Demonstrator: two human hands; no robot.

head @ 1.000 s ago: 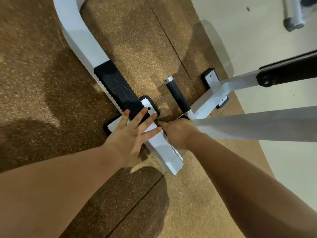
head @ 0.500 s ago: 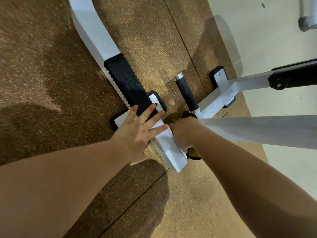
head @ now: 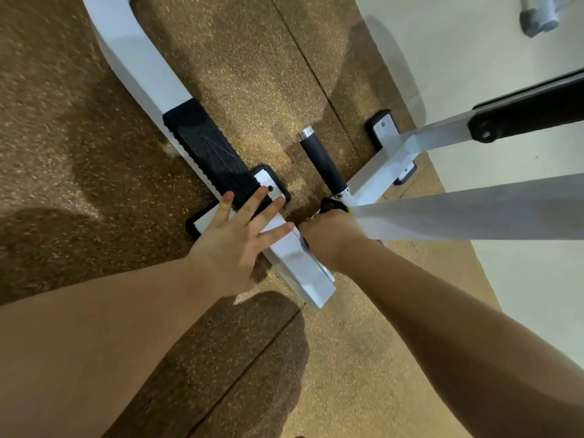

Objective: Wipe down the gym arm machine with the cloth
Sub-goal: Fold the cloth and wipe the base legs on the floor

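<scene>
1. I am bracing my left hand (head: 235, 240) flat on the white bar (head: 303, 273). Its fingers (head: 257, 200) are lying straight and spread, with the tips reaching the black tread (head: 208, 153) at 11 o'clock.
2. I am keeping my right hand (head: 328, 238) just at 3 o'clock of the left one, against the bar's side. It is curling into a fist, gripping the cloth (head: 330, 206), as I judge it. A dark scrap of the cloth with a yellow edge is poking out at 12 o'clock of the knuckles.
3. I am judging the step in hand to be wiping the low bar near the joint, below the black grip (head: 322, 164).
4. Next I am thinking of dragging the cloth along the bar's side toward its 5 o'clock end. Then I am planning to lift the left hand so the patch beneath it gets wiped too.
5. The right hand's fingers are hiding beneath the hand, and most of the cloth is hiding with them. I cannot tell whether the cloth is touching the bar. The pale beam (head: 474, 207) at 3 o'clock is blurring, and the machine is running out of view at 12 and 3 o'clock.
</scene>
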